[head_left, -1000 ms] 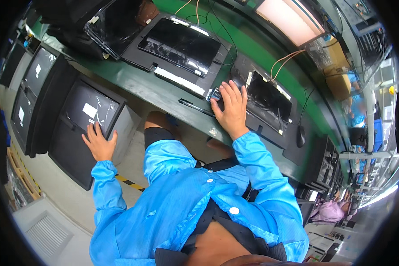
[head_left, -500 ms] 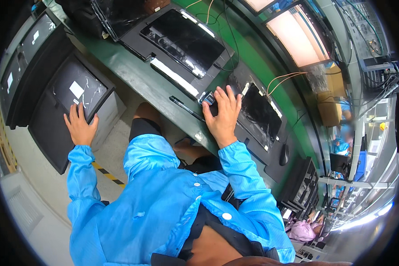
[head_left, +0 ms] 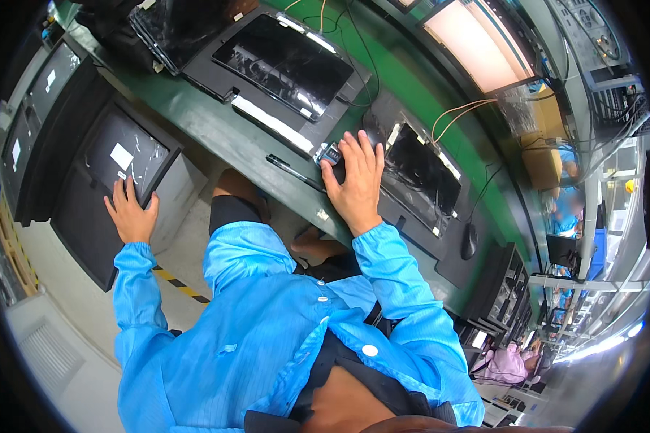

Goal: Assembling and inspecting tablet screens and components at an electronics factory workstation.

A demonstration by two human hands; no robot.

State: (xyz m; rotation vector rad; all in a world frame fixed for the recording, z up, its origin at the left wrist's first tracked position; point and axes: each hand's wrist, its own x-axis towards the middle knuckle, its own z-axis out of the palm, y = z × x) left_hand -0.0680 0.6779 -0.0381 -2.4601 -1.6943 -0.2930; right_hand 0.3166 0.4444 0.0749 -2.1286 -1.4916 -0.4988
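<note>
The small, boxy black device (head_left: 330,154) sits on the green bench (head_left: 202,119) between my right hand's (head_left: 355,186) parted thumb and fingers, grip unclear; my left hand (head_left: 132,216), fingers spread, is at the white-labelled flat black panel (head_left: 128,133).

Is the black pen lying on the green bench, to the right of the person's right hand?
Not quite: the black pen is on the green bench, but it lies to the left of the person's right hand. The head view shows this.
</note>
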